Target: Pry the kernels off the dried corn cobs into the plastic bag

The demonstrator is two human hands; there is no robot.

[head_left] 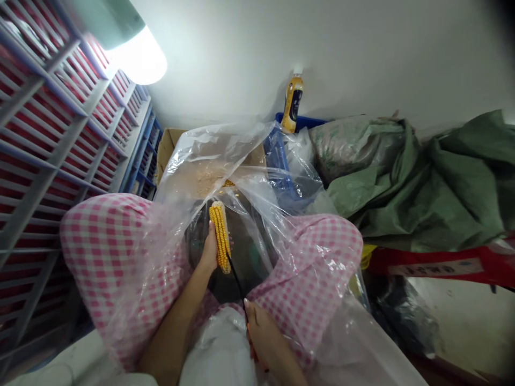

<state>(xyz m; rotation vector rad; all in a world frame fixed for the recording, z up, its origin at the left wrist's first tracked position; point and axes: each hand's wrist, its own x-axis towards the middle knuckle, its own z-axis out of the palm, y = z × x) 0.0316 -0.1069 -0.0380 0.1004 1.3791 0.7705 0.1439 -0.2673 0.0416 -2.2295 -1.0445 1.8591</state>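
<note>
The corn cob (220, 236) is bright yellow, and the thin rod (237, 279) at its lower end is black. The trousers (108, 252) are a pink-and-white check under clear, glossy plastic sheeting (209, 155). Beyond are a blue crate (281, 155), an amber bottle (292, 102) with a white cap and what looks like a black label, dull green sacks (422, 187), a red banner (434, 265), and grey-blue racks (52, 107) filled with red.
</note>
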